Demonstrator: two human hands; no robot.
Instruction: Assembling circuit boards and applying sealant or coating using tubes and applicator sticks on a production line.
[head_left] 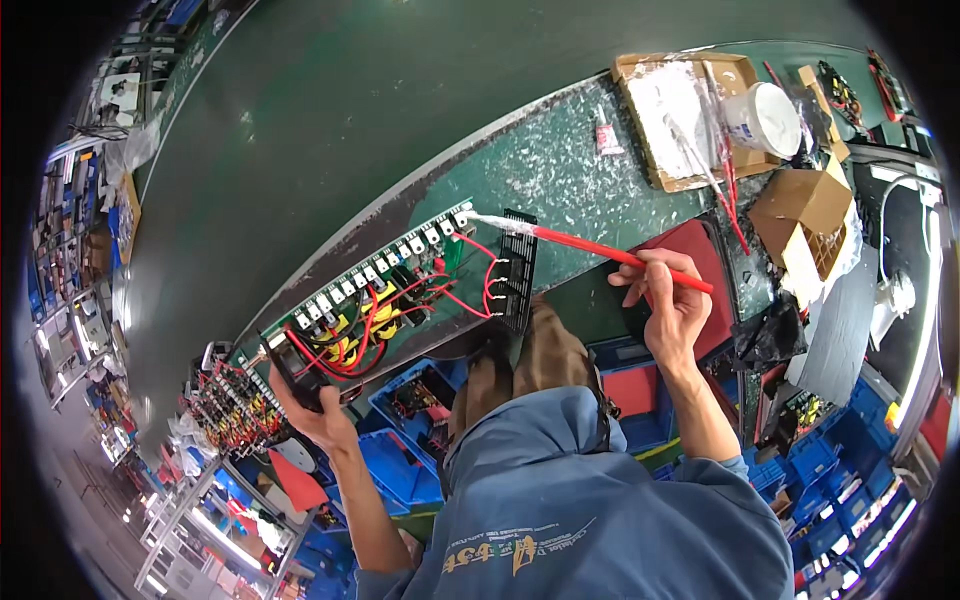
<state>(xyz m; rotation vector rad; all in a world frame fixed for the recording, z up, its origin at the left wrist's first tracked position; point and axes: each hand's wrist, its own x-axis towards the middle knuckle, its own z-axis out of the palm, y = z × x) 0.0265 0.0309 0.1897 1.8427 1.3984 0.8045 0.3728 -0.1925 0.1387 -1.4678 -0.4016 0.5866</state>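
My right hand [672, 300] pinches a red-handled paintbrush [590, 250]. Its white-coated bristles reach the right end of a long circuit board [390, 265], near the last of a row of white-topped components. Red wires and yellow-wrapped parts fill the board's near side. A black perforated end panel [516, 270] hangs by red wires at the board's right end. My left hand [318, 410] grips a black end panel [290, 375] at the board's left end, holding the assembly tilted on the bench edge.
A cardboard tray [655, 120] smeared with white paste holds more brushes, beside a white tub [765, 120]. A small tube [606, 138] lies on the white-spotted green bench. An open carton [800, 215] stands at right. Wired boards [235, 405] crowd the left; blue bins [400, 465] sit below.
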